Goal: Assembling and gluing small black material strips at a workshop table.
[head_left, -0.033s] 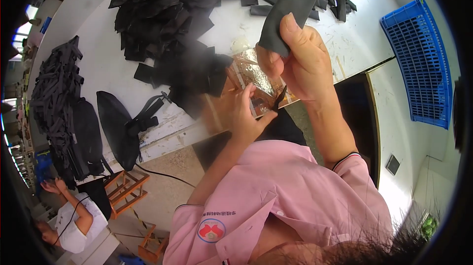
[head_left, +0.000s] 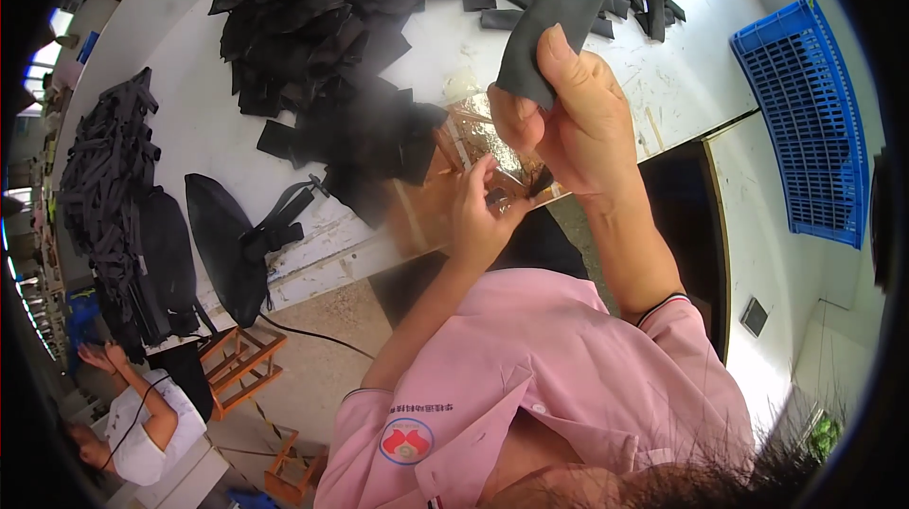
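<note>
My right hand (head_left: 589, 121) is raised over the near table edge. It grips the lower end of a flat black piece of fabric (head_left: 557, 21), thumb lying along its face. Lower and to the left is my left hand (head_left: 485, 215), its thumb and forefinger apart in a curve. A small dark pointed thing (head_left: 538, 178) shows by its thumb tip; I cannot make out its kind or whether it is held. Beneath both hands lies a shiny brown, glossy-coated surface (head_left: 488, 135) at the table edge.
Black fabric pieces (head_left: 303, 26) are heaped on the white table (head_left: 180, 26). More rolled black pieces (head_left: 653, 12) lie beyond my right hand. Black straps (head_left: 109, 163) pile up leftward. A blue plastic crate (head_left: 805, 121) stands right. A person in white (head_left: 156, 424) sits lower left.
My left hand has shifted slightly, its thumb rising toward the table edge. The dark pointed thing beside the thumb has moved up a little. My right hand keeps its grip on the fabric piece.
</note>
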Tool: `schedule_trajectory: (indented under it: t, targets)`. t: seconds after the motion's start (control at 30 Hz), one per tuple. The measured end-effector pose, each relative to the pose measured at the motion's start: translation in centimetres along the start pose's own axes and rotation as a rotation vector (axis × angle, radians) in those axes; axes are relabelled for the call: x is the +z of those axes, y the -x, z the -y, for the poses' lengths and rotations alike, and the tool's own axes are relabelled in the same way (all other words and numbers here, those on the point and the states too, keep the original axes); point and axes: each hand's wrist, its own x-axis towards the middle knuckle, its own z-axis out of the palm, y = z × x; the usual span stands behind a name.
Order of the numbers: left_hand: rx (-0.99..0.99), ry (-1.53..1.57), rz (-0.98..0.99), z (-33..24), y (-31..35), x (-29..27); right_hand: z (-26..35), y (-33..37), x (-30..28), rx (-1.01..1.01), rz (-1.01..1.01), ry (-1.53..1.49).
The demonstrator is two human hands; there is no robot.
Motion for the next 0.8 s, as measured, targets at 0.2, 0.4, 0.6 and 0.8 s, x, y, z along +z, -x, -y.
schedule_trajectory:
  t: [0.2, 0.4, 0.6, 0.8]
  targets:
    - [0.029, 0.085, 0.072, 2.0, -1.8, 2.4, 0.4, -1.2, -0.9, -0.012, -0.115, -0.093]
    - [-0.134, 0.174, 0.025, -0.4, -2.3, 2.9, -2.1, -2.3, -6.8, 0.217, -0.297, -0.298]
    - [-0.034, 0.206, 0.177, 0.7, -6.2, 5.2, -3.1, -3.3, -4.1, 0.411, -0.224, -0.104]
    - [-0.520, 0.871, 0.455, 0.4, -5.7, 7.1, -2.8, -4.6, -7.4, 0.257, 0.062, 0.880]
